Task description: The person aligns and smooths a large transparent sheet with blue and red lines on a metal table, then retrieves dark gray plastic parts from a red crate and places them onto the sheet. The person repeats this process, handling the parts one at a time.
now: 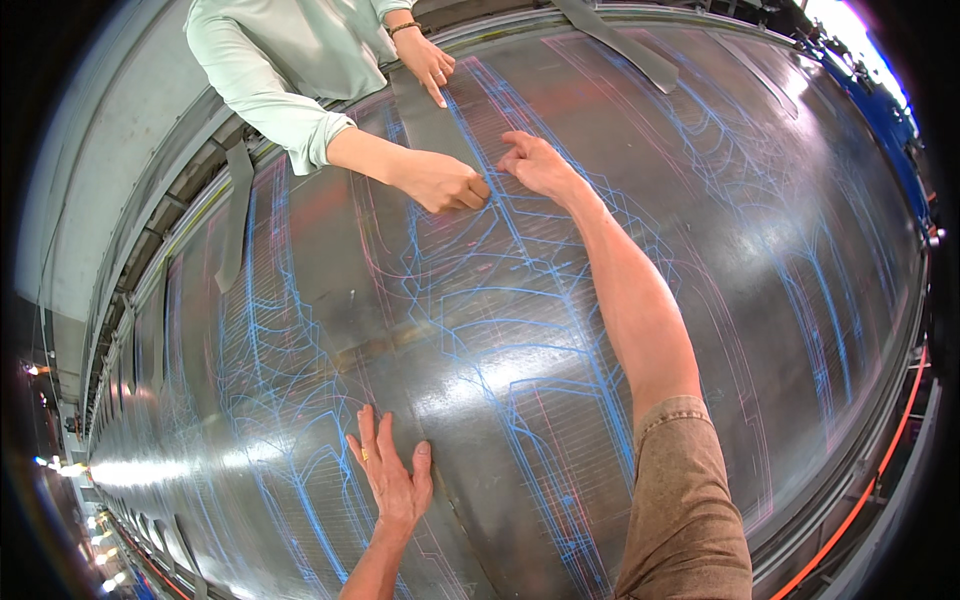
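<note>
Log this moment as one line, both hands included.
left hand: spread over dark surface | right hand: partly curled, beside co-worker's hand | dark surface: blue and pink lines | far edge: grey strip

The top edge crops a co-worker's pale shirt (290, 50); the bottom edge cuts off the person's left forearm (376, 566) and brown sleeve (686, 510).

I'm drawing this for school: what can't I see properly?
Head view:
Head of the co-worker in the pale-green cloth shirt: cut off by the top edge.
Anything inside the co-worker's curled lower hand: hidden by its fingers.
Shiny dark blue-lined surface behind the bare left hand: covered.
Small white lights, lower left: blurred.
</note>
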A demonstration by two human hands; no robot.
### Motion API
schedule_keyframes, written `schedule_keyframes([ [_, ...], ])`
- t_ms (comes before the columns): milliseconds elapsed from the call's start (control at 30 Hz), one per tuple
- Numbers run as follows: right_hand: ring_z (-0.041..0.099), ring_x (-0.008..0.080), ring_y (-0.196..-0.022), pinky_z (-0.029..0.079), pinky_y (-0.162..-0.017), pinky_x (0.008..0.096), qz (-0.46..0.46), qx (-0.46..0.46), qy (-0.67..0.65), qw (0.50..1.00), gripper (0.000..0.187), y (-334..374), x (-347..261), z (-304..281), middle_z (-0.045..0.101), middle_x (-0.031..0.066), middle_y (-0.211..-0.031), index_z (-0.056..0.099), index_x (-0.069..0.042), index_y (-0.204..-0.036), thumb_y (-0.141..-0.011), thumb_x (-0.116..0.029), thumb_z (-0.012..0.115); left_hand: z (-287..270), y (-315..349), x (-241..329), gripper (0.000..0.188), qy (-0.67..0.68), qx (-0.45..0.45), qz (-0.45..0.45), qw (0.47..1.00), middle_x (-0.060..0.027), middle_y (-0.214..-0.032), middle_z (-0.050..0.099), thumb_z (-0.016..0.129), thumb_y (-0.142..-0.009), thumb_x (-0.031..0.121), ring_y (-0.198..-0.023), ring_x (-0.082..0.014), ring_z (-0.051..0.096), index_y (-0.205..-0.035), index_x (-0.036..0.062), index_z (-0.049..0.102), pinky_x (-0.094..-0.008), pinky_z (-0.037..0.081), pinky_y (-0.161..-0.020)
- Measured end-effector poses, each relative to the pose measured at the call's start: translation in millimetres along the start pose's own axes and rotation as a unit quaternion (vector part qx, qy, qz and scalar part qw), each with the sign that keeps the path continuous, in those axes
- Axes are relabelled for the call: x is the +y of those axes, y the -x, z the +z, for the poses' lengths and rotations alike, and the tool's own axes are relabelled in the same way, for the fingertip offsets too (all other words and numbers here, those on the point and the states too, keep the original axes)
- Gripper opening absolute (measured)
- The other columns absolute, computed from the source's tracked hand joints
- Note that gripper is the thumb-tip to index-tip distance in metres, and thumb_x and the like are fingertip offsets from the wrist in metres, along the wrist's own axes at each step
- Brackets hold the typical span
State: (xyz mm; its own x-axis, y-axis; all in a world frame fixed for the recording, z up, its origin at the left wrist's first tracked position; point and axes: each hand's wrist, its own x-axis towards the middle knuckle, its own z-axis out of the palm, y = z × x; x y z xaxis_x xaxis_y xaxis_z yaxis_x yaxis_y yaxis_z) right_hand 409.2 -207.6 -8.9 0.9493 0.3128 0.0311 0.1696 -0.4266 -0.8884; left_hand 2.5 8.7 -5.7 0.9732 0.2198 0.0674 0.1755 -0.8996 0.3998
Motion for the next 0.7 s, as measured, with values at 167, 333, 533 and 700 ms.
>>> schedule_keyframes([
  [167, 0.066, 0.0233, -0.096, 0.049, -0.087, 0.0334, -0.025, 0.039, -0.025, 0.999, 0.053, -8.1, 16.0, 5.6, 0.07, 0.0138, -0.091, 0.046, 0.004, -0.133, -0.082, -0.006, 0.058, -6.3, -1.9, -2.8, 0.06, -0.002, -0.006, 0.005, 1.0, -0.0243, -0.15, 0.022, 0.058, -0.09, 0.031, -0.14, -0.0405, 0.02, -0.134, -0.004, 0.038, -0.0582, 0.005, -0.114],
  [333, 0.062, 0.0198, -0.106, 0.043, -0.098, 0.0323, 0.007, -0.001, -0.063, 0.998, 0.053, 8.1, 22.5, 1.6, 0.07, 0.0123, -0.096, 0.043, 0.005, -0.135, -0.085, -0.006, 0.056, 4.1, 12.3, 2.4, 0.06, -0.012, -0.008, 0.006, 1.0, -0.0239, -0.15, 0.022, 0.058, -0.09, 0.03, -0.141, -0.0402, 0.02, -0.135, -0.0029, 0.036, -0.0578, 0.005, -0.114],
  [533, 0.059, 0.0218, -0.109, 0.042, -0.099, 0.033, 0.02, 0.014, -0.108, 0.994, 0.051, 12.6, 17.1, -11.7, 0.068, 0.0127, -0.111, 0.038, 0.005, -0.138, -0.088, -0.002, 0.049, -0.5, 4.9, 15.4, 0.055, -0.012, -0.003, 0.004, 1.0, -0.0247, -0.149, 0.025, 0.052, -0.092, 0.031, -0.139, -0.0404, 0.024, -0.134, -0.0025, 0.038, -0.056, 0.006, -0.114],
  [700, 0.06, 0.0212, -0.102, 0.046, -0.093, 0.0328, 0.023, 0.025, -0.207, 0.978, 0.05, 15.6, 19.7, -14.4, 0.068, 0.0105, -0.11, 0.039, 0.005, -0.137, -0.089, -0.004, 0.05, 0.7, 6.8, 12.0, 0.057, -0.008, -0.005, 0.008, 1.0, -0.0248, -0.149, 0.024, 0.054, -0.091, 0.03, -0.14, -0.0407, 0.021, -0.135, -0.0031, 0.037, -0.0575, 0.006, -0.114],
])
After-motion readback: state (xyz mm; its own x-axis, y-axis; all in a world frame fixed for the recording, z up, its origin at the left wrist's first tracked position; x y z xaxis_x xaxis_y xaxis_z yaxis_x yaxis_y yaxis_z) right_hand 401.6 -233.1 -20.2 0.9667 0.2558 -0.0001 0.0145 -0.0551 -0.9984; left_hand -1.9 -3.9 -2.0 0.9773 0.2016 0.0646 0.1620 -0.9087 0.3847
